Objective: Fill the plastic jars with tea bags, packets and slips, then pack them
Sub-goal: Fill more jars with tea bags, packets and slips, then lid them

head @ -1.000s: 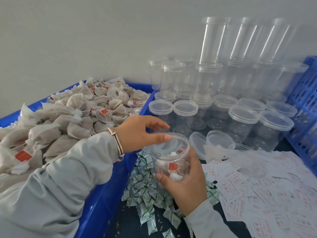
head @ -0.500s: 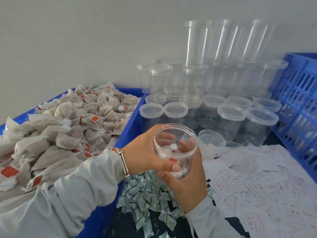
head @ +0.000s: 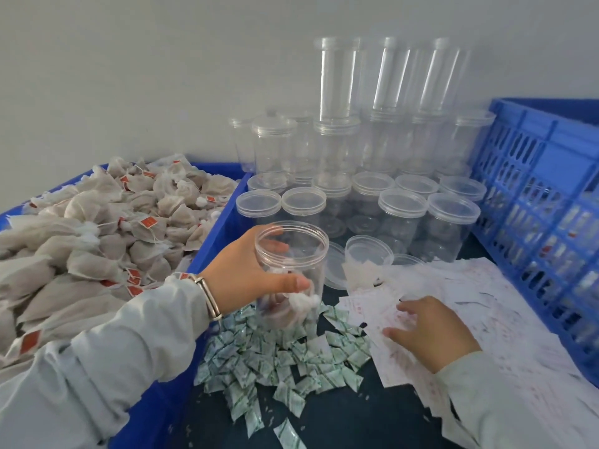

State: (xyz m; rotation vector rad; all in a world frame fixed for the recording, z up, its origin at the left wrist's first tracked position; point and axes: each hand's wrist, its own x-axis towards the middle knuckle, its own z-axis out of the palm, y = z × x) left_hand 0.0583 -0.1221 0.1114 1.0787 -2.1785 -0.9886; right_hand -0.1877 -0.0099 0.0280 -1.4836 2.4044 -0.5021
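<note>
My left hand (head: 246, 273) grips an open clear plastic jar (head: 301, 251) by its side, fingers behind and thumb in front. White tea bags lie in the jar's bottom. The jar stands upright over a heap of small green-and-white packets (head: 282, 361). My right hand (head: 428, 332) rests on the pile of white paper slips (head: 486, 319) with red print, fingertips touching the top slips. A blue bin (head: 223, 222) at the left is heaped with tea bags (head: 97, 234) bearing red tags.
Several lidded clear jars (head: 402, 215) stand stacked against the wall behind. Loose lids (head: 368, 254) lie beside the held jar. A blue slatted crate (head: 534, 215) stands at the right. The table top is dark.
My right hand let go of the jar and moved right onto the paper slips. My left hand now holds the jar alone, lower and over the packets.
</note>
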